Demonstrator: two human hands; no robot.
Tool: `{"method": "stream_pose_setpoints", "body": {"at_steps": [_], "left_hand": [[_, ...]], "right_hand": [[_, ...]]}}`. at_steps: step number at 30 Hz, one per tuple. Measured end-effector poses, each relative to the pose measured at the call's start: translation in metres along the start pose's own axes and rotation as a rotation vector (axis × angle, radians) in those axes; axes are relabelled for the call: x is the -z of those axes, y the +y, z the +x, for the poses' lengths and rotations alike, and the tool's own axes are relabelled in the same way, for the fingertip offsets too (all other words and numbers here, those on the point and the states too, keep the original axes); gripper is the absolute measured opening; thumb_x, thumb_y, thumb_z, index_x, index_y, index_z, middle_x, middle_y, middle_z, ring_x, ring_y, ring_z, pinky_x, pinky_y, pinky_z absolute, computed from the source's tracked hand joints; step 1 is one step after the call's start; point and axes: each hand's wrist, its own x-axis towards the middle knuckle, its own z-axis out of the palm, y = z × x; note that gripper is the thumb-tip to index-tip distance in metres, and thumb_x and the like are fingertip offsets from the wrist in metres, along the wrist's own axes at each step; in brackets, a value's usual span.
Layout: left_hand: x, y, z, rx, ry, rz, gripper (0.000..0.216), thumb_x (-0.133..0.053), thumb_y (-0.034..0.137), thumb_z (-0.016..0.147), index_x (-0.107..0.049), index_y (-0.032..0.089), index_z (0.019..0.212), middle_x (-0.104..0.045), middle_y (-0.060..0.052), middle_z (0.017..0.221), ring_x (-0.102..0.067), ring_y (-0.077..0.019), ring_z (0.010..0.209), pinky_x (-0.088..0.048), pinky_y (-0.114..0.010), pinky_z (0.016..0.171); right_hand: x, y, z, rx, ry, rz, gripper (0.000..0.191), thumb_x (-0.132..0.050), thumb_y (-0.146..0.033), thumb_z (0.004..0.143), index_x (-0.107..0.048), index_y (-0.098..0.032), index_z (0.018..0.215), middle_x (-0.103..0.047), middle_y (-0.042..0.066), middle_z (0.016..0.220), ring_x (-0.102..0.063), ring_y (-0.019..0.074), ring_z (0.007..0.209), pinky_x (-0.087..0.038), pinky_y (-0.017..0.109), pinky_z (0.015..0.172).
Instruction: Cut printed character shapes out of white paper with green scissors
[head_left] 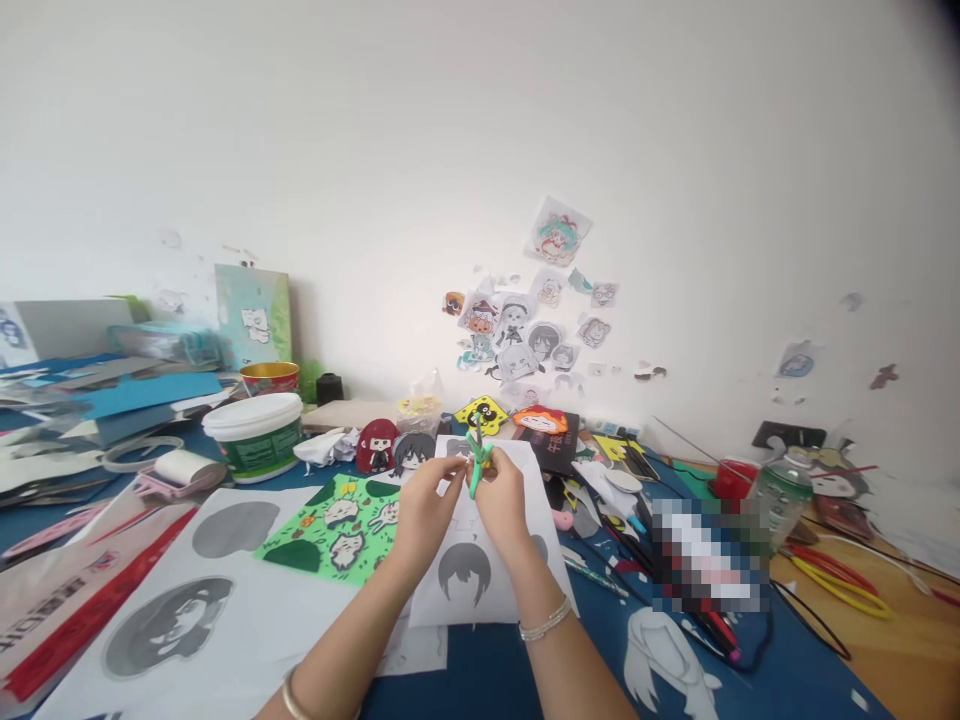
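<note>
My right hand [501, 495] is closed around a pair of scissors with green handles [475, 478], their blades pointing up and away. Close beside it, my left hand [429, 500] has its fingers pinched together near the scissors; whatever is between them is too small or hidden to make out. Both hands are above a white sheet of paper [502, 605] printed with grey hair shapes [463, 572]. To the left lies a bright green sheet [345, 530] with cartoon animals, partly over a larger sheet with grey printed shapes [169, 625].
A white-lidded tub [255, 430], a red-gold tin [270, 375] and stacked sheets [150, 395] stand left. Cartoon cutouts [376, 447] line the back. Cables, pens and a clear bottle [781, 495] crowd the right. A pale hair-shaped cutout [664, 665] lies near the front edge.
</note>
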Motion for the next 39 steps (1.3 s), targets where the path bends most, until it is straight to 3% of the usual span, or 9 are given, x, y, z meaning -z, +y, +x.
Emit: {"method": "stream_pose_setpoints", "body": {"at_steps": [7,16,30,39], "left_hand": [[0.0,-0.002,0.001,0.029,-0.058,-0.041,0.017,-0.05,0.022,0.075,-0.063,0.019,0.087,-0.069,-0.006,0.082,-0.065,-0.0173,0.071,-0.05,-0.03,0.069],[0.002,-0.006,0.004,0.102,-0.144,-0.096,0.021,-0.05,0.017,0.071,-0.063,0.02,0.086,-0.07,-0.004,0.082,-0.066,-0.0185,0.073,-0.05,-0.03,0.07],[0.001,-0.015,0.007,0.246,-0.178,-0.321,0.022,-0.055,0.022,0.069,-0.061,0.016,0.09,-0.07,-0.003,0.074,-0.066,-0.02,0.076,-0.051,-0.032,0.074],[0.006,-0.015,0.011,0.381,-0.183,-0.437,0.033,-0.061,0.035,0.067,-0.061,0.015,0.093,-0.069,-0.006,0.076,-0.065,-0.022,0.079,-0.051,-0.032,0.071]], "right_hand": [[0.002,0.008,0.003,0.032,-0.035,-0.015,0.015,-0.049,-0.019,0.066,-0.058,-0.02,0.078,-0.059,0.0,0.066,-0.052,0.0156,0.059,-0.037,0.022,0.052],[0.007,0.007,0.003,0.05,-0.051,-0.081,0.004,-0.046,-0.018,0.062,-0.049,-0.02,0.061,-0.047,-0.005,0.052,-0.042,0.013,0.05,-0.029,0.021,0.046],[0.007,0.006,0.004,0.065,-0.053,-0.1,0.005,-0.046,-0.017,0.061,-0.045,-0.021,0.057,-0.04,-0.007,0.047,-0.037,0.0115,0.045,-0.026,0.02,0.043],[0.01,0.008,0.008,0.044,-0.021,-0.064,0.004,-0.05,-0.02,0.063,-0.054,-0.02,0.065,-0.049,-0.005,0.049,-0.044,0.0125,0.047,-0.032,0.021,0.045]]}}
